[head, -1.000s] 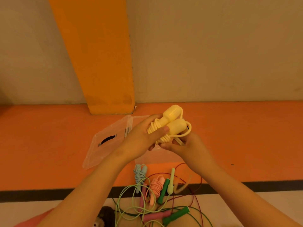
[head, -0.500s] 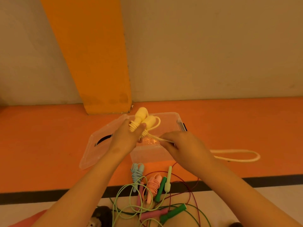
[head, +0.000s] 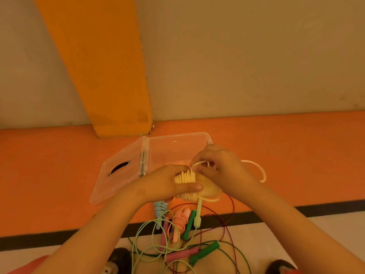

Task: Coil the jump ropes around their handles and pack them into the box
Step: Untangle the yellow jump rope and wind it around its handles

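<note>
Over the box's (head: 177, 135) near edge, the left hand (head: 164, 184) grips the yellow rope (head: 185, 177), fingers curled round its coils. The right hand (head: 219, 167) pinches the loose end. The trailing loop (head: 261, 173) has shrunk to a short one, so winding looks nearly done.

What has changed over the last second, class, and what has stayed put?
The left hand has tipped the yellow jump rope from handles pointing up to lying sideways, still gripping it. The right hand pinches the rope above the coils; its loose loop is shorter than half a second ago. The clear box, its lid and the other ropes lie as before.
</note>
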### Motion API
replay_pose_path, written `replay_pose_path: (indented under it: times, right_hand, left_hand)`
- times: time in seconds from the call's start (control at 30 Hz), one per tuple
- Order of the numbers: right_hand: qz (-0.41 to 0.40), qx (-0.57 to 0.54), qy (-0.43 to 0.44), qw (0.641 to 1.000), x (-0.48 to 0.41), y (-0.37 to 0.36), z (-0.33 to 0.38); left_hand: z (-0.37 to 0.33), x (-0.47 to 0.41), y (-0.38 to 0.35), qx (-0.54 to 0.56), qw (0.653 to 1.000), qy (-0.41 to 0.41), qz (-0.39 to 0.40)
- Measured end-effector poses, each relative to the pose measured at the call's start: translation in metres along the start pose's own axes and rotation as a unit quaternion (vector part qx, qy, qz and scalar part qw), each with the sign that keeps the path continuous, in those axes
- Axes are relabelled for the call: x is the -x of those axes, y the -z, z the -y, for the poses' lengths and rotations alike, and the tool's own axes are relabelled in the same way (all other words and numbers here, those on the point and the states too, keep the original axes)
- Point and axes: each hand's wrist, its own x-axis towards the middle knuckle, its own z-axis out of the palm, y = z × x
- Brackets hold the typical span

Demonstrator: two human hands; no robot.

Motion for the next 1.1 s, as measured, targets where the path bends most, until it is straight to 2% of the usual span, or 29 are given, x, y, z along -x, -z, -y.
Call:
replay_pose_path:
  times: [0.13,0.27,0.47,0.57,0.7,0.9,1.1]
  right_hand:
    - [0.015,-0.063,-0.030,0.997,0.001,-0.001,-0.001]
    - [0.020,-0.144,-0.056,0.988,-0.003,0.004,-0.003]
    - [0.041,-0.338,-0.142,0.929,-0.001,0.010,-0.002]
    - [0.065,-0.399,-0.164,0.900,0.000,0.005,-0.005]
    - [0.080,-0.401,-0.143,0.901,0.003,-0.002,-0.004]
    - [0.057,-0.421,-0.107,0.899,0.004,-0.001,-0.005]
    - [0.086,-0.409,-0.096,0.903,0.007,-0.001,-0.003]
  left_hand:
    - [0.000,0.001,-0.004,-0.044,0.998,-0.018,-0.033]
    - [0.001,0.003,-0.001,0.040,0.998,-0.029,-0.032]
    - [-0.007,0.014,0.008,0.194,0.979,-0.062,-0.031]
    - [-0.006,0.017,0.014,0.213,0.972,-0.075,-0.063]
    - [-0.010,0.018,0.015,0.204,0.971,-0.080,-0.094]
    - [-0.014,0.018,0.013,0.208,0.972,-0.081,-0.069]
    - [-0.013,0.017,0.015,0.200,0.976,-0.047,-0.074]
